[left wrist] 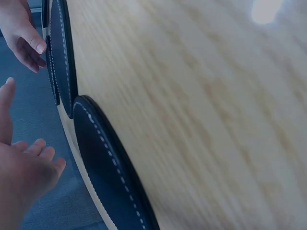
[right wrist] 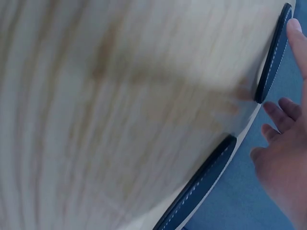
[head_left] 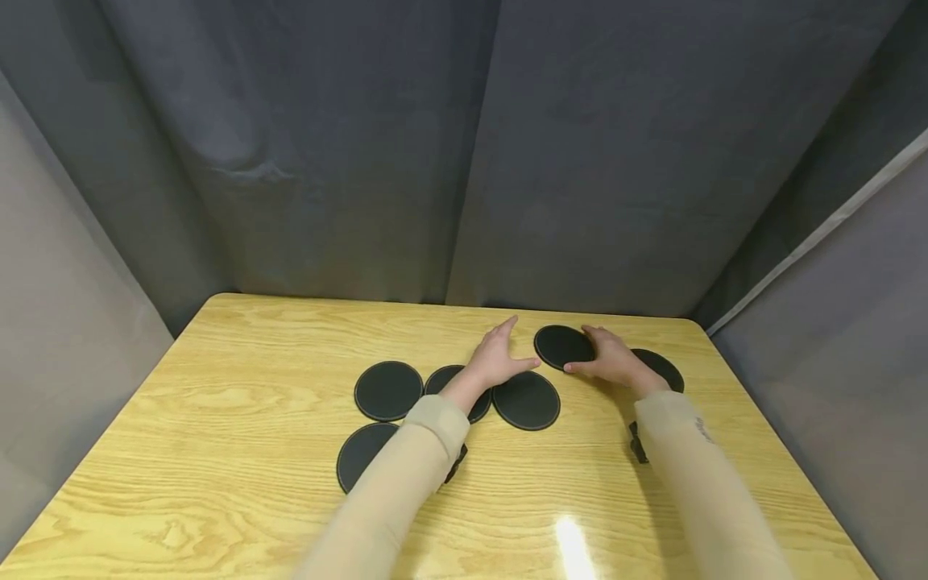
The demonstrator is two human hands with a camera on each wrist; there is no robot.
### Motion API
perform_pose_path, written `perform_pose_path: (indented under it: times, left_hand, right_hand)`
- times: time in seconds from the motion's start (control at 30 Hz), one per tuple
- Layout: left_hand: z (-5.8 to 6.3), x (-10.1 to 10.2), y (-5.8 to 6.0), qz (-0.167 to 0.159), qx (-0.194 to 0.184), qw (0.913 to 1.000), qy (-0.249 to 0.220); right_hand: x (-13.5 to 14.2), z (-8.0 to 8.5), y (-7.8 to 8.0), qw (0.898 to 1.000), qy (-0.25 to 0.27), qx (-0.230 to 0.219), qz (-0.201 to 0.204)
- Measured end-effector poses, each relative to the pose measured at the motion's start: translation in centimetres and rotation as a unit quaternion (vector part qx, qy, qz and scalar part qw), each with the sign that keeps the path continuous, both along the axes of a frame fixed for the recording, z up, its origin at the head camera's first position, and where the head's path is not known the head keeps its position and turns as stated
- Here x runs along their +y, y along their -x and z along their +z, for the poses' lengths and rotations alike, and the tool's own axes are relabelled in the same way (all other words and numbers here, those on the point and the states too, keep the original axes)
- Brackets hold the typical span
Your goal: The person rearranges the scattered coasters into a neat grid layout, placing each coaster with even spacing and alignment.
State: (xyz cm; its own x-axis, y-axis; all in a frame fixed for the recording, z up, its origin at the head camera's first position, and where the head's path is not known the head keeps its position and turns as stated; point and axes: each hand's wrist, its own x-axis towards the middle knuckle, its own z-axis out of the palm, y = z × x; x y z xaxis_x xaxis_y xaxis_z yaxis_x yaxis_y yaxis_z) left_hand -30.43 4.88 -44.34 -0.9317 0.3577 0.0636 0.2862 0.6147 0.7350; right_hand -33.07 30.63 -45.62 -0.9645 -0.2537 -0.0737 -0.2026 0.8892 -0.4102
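Several round black coasters with stitched rims are on the wooden table. My right hand (head_left: 609, 358) is at the right side of the far coaster (head_left: 561, 346), thumb and fingers spread along its edge. In the right wrist view, the thumb (right wrist: 298, 43) overlaps that coaster's rim, while the other fingers (right wrist: 280, 117) spread beside its lower end. My left hand (head_left: 496, 358) is spread, thumb pointing right, just beyond the middle coaster (head_left: 528, 403). Partly behind the left wrist is another coaster (head_left: 438, 379). The left wrist view shows this palm (left wrist: 29, 167) holding nothing.
One coaster (head_left: 387, 391) lies left of the left hand; another (head_left: 362, 455) is partly covered by the left sleeve (head_left: 406, 475). Beyond the right wrist is a further coaster (head_left: 665, 369). A grey curtain (head_left: 348, 161) hangs behind the table's far edge (head_left: 326, 300).
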Motion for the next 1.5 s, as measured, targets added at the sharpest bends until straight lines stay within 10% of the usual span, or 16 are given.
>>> perform_pose_path:
  times: [1.0, 1.5]
  left_hand:
    - [-1.4, 0.4, 0.4, -0.019, 0.004, 0.9921, 0.124]
    - [-1.3, -0.2, 0.9, 0.002, -0.02, 0.9992, 0.034]
  right_hand:
    - [-2.1, -1.0, -0.4, 0.996, 0.035, 0.03, 0.07]
    - [-3.2, -0.6, 0.1, 0.993, 0.034, 0.07, 0.085]
